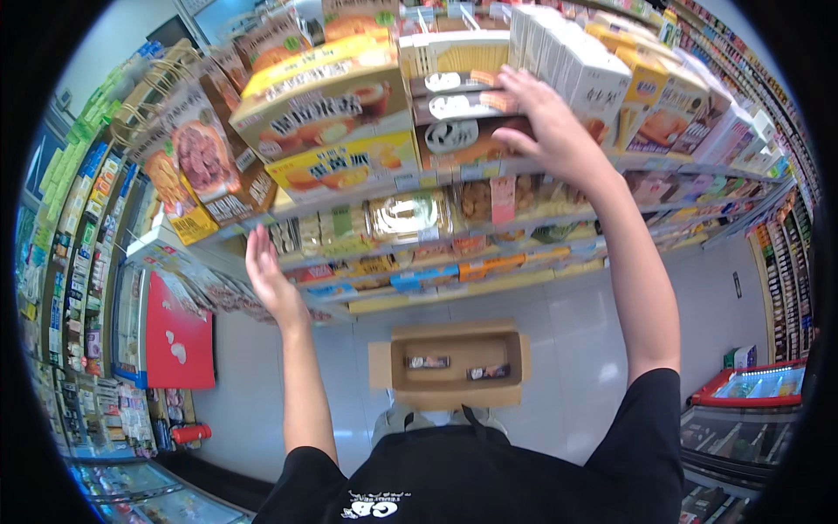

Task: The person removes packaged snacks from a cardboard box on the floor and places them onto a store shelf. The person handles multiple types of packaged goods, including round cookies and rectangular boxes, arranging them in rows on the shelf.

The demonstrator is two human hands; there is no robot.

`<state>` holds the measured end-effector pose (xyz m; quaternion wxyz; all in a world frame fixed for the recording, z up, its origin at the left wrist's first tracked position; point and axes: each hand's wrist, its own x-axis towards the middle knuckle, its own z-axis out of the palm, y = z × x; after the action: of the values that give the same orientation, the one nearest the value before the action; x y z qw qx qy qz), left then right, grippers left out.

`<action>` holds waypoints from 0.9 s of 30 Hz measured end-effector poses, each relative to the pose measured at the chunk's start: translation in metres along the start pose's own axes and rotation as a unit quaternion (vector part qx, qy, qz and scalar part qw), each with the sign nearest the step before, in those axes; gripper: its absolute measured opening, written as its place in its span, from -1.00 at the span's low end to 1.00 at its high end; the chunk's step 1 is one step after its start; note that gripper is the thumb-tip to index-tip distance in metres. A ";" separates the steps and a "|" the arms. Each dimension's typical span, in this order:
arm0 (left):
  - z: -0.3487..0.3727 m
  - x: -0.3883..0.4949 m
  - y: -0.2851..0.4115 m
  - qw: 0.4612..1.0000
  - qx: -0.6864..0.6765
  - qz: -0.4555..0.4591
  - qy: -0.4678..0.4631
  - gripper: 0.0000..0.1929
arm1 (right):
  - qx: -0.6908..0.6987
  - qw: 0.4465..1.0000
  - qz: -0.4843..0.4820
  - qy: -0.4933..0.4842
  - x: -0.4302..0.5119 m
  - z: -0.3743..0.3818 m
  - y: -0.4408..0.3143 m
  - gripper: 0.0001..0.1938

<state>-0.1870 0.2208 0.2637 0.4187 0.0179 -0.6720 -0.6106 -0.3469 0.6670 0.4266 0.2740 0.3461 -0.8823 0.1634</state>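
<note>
On the shelf's top level, my right hand (pixel 546 124) rests against the right end of stacked dark snack boxes (pixel 458 141), its fingers spread. White upright boxes (pixel 576 72) stand just right of it. My left hand (pixel 268 278) is raised, empty, near the shelf edge below a brown-and-yellow snack box (pixel 203 154). Between the hands, yellow-and-brown pastry boxes (pixel 340 105) are stacked. An open cardboard carton (pixel 458 397) sits on the floor by the feet, with two small dark packs (pixel 427 362) lying in it.
Lower shelf levels hold clear plastic food trays (pixel 409 218) and colourful packs (pixel 425 278). A red panel with hearts (pixel 180 334) stands at the left, near tall stocked shelves. At the right is a red-edged freezer (pixel 753 386). Grey tiled floor (pixel 569 327) surrounds the carton.
</note>
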 end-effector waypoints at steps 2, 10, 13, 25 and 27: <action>-0.029 -0.066 -0.023 0.995 0.089 -0.024 0.048 -0.71 | 0.082 0.991 0.009 0.102 -0.048 0.000 -0.013 -0.45; -0.105 -0.316 -0.107 0.914 0.238 -0.315 -0.094 -0.83 | 0.263 0.914 0.229 0.206 -0.295 0.110 -0.073 -0.83; -0.112 -0.368 -0.130 0.855 0.294 -0.347 -0.250 -0.91 | 0.235 0.891 0.364 0.136 -0.379 0.167 -0.102 -0.87; -0.093 -0.487 -0.369 0.545 0.430 -0.278 -0.664 -0.46 | 0.191 0.845 0.393 -0.308 -0.665 0.431 -0.115 -0.63; -0.090 -0.509 -0.423 0.529 0.443 -0.267 -0.673 -0.34 | 0.172 0.834 0.361 -0.380 -0.708 0.486 -0.107 -0.53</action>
<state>-0.0103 0.3137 -0.3736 -0.4014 -0.0368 -0.9029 -0.1495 -0.0202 0.7280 -0.3722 -0.2248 0.0791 -0.9370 0.2552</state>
